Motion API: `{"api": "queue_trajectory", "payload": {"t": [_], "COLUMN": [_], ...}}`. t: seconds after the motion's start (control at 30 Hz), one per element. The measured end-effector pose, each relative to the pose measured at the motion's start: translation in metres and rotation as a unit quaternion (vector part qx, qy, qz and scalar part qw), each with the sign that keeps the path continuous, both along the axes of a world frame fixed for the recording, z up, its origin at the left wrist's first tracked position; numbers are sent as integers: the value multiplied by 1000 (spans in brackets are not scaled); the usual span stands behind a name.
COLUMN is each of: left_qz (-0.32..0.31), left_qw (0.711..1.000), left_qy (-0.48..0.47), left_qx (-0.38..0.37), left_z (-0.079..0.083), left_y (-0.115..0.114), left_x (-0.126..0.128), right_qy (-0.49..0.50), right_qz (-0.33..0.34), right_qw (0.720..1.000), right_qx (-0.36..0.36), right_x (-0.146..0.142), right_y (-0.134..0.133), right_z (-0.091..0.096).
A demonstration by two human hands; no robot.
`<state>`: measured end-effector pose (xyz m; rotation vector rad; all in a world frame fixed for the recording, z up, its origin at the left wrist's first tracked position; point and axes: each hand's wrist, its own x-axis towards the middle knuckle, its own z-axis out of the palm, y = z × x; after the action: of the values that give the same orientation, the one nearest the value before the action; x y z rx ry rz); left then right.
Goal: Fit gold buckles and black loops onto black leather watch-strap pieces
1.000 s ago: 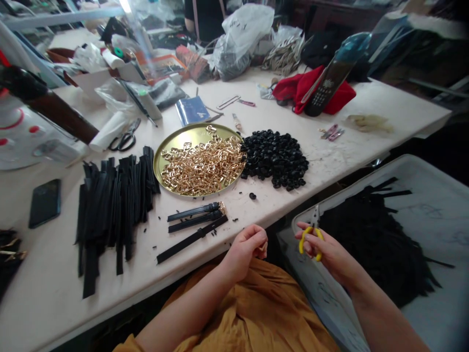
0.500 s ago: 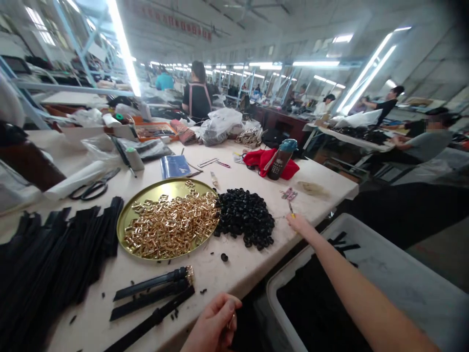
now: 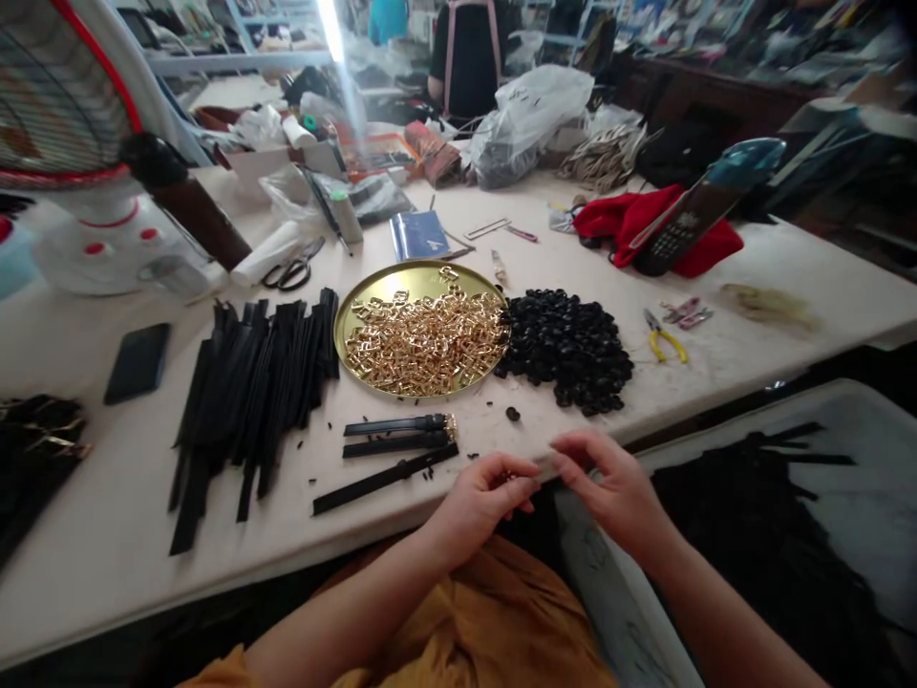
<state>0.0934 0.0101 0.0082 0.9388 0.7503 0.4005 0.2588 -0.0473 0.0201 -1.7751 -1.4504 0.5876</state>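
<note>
My left hand (image 3: 487, 497) is closed at the table's front edge, its fingers curled round a small gold-coloured metal piece, mostly hidden. Close by on the right, my right hand (image 3: 608, 483) has its thumb and fingers slightly apart, with nothing visible between them. Yellow-handled pliers (image 3: 666, 339) lie beyond it on the table. Left of my hands are short black straps (image 3: 394, 444), two with gold buckles at their ends. A round gold tray (image 3: 344, 358) holds a heap of gold buckles (image 3: 430, 339). Beside it is a pile of small black loops (image 3: 565, 344).
Long black strips (image 3: 265, 382) and a phone (image 3: 138, 363) lie at left. Scissors (image 3: 292, 269), a blue booklet (image 3: 419, 235) and a bottle (image 3: 706, 210) on red cloth stand farther back. A white bin (image 3: 852, 397) with black strips stands below the table at right.
My right hand has let go of the pliers and come back beside my left hand. The pliers now lie on the table. The view has tilted down and turned left.
</note>
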Motion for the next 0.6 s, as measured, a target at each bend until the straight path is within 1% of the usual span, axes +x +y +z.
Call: {"api": "queue_trajectory", "payload": {"t": [0.07,0.17,0.27,0.37,0.4,0.47,0.53,0.6], "left_qz": [1,5,13,17,12,-4,-25,-47], "left_qw": [1000,999,999,998,997,988,966,940], "left_qy": [1,0,-10,-16,-3,49,116,161], "left_qx": [21,38,47,63,80,146,231,298], "left_z": [3,4,-1,-6,-8,-11,-15,-18], "left_y": [-2,-6,-10,-11,-11,-10,-10,-11], "left_x": [-4,-11,-20,-29,-33,-39,-45,-51], "right_qy": [56,118,146,143,135,118,116,144], "right_qz": [1,-15,-28,-13,-5,15,30,44], "right_qw": [998,992,987,988,988,989,984,973], "right_qx": [-15,-39,-55,-64,-69,-92,-131,-173], "right_x": [-23,-38,-46,-56,-60,-67,-73,-77], "right_y": [-14,-21,-22,-20,-19,-16,-13,-11], "right_z": [-2,-7,-10,-9,-9,-10,-15,-24]}}
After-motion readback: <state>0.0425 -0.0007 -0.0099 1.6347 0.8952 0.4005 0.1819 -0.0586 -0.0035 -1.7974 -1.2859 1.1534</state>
